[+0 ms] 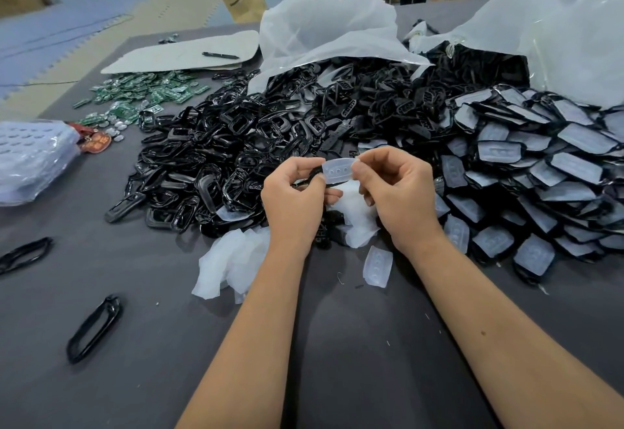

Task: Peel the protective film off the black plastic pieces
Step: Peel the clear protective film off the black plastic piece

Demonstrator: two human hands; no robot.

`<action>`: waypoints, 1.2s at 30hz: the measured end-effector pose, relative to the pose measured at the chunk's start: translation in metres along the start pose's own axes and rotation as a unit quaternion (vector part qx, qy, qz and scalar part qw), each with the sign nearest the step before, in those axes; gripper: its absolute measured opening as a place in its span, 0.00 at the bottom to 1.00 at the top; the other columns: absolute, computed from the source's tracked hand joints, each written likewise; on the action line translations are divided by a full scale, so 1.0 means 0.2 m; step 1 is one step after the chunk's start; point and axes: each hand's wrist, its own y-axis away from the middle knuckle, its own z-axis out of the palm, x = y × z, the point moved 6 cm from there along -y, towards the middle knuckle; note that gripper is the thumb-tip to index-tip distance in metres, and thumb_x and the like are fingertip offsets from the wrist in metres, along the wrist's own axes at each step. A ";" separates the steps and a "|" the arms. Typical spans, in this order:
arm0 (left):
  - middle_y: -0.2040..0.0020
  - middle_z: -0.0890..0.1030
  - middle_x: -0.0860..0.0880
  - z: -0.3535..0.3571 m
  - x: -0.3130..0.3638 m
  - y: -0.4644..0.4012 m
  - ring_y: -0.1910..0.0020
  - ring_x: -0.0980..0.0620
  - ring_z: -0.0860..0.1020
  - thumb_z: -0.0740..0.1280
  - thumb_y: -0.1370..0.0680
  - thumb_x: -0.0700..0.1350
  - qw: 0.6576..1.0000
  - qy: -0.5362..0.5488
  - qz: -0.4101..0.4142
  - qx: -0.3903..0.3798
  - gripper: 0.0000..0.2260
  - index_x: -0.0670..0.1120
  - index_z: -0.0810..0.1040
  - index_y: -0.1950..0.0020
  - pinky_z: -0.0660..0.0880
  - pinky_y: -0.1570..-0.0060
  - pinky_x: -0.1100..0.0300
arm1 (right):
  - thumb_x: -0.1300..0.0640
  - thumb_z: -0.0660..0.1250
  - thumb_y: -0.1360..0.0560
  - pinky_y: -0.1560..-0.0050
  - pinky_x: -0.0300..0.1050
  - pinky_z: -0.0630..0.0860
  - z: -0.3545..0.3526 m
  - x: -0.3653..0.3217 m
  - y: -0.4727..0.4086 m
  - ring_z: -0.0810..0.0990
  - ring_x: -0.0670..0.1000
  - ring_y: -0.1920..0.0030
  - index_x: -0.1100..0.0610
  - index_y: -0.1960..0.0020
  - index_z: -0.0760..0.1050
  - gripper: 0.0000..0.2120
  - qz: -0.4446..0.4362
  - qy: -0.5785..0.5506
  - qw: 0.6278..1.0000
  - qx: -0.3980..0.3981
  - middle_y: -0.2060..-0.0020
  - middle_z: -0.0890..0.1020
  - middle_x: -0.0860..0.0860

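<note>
Head view: black plastic piece (309, 177) gripped in curled left hand (293, 192), raised over the worktop (152, 344) near the black heap. Protective film (338, 171) pinched by right hand (398, 188), thumb against forefinger. Both forearms extended from near edge.

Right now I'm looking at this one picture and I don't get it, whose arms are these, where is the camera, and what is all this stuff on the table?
There is no machine here. The camera sits on a person's head and looks down, so the two bare arms are that person's own. The left hand holds a black plastic piece, mostly hidden by the fingers. The right hand pinches the cloudy protective film at its end. On the grey table lie a big heap of black frames, a pile of film-covered pieces on the right, loose peeled films near the wrists, and small green circuit boards further back on the left.
</note>
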 end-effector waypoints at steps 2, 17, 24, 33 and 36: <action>0.55 0.87 0.45 0.00 0.00 0.00 0.65 0.41 0.87 0.65 0.23 0.31 1.000 0.004 -0.006 -0.008 0.12 0.44 0.85 0.50 0.83 0.62 0.53 | 0.62 0.75 0.23 0.66 0.37 0.75 0.00 0.00 0.00 0.80 0.45 0.68 0.56 0.55 0.83 0.04 -0.005 0.012 1.000 0.000 0.66 0.83 0.46; 0.59 0.85 0.47 0.03 0.02 0.03 0.65 0.41 0.86 0.60 0.25 0.35 0.997 0.025 -0.023 -0.068 0.15 0.43 0.85 0.48 0.85 0.53 0.46 | 0.56 0.78 0.26 0.62 0.51 0.83 -0.02 0.00 0.00 0.84 0.48 0.67 0.53 0.60 0.85 0.05 -0.008 0.124 0.991 0.051 0.67 0.86 0.47; 0.51 0.85 0.42 0.03 0.02 0.03 0.65 0.41 0.86 0.59 0.22 0.32 0.997 0.029 -0.029 -0.060 0.16 0.42 0.85 0.47 0.85 0.55 0.49 | 0.56 0.79 0.27 0.60 0.57 0.84 -0.03 0.00 0.00 0.84 0.49 0.67 0.55 0.61 0.84 0.06 -0.002 0.145 0.987 0.073 0.68 0.85 0.48; 0.54 0.87 0.47 0.04 0.01 0.02 0.64 0.42 0.87 0.69 0.21 0.32 0.997 0.017 0.001 -0.070 0.07 0.41 0.84 0.46 0.83 0.61 0.58 | 0.56 0.79 0.26 0.63 0.57 0.84 -0.02 -0.02 0.02 0.84 0.50 0.69 0.55 0.60 0.84 0.06 0.001 0.145 0.987 0.069 0.69 0.85 0.48; 0.53 0.87 0.46 0.04 0.01 0.02 0.65 0.44 0.87 0.69 0.21 0.32 0.998 0.011 0.003 -0.069 0.07 0.41 0.83 0.46 0.82 0.61 0.58 | 0.56 0.78 0.26 0.63 0.56 0.84 -0.02 -0.03 0.02 0.84 0.50 0.69 0.54 0.61 0.83 0.07 0.003 0.152 0.986 0.071 0.69 0.85 0.48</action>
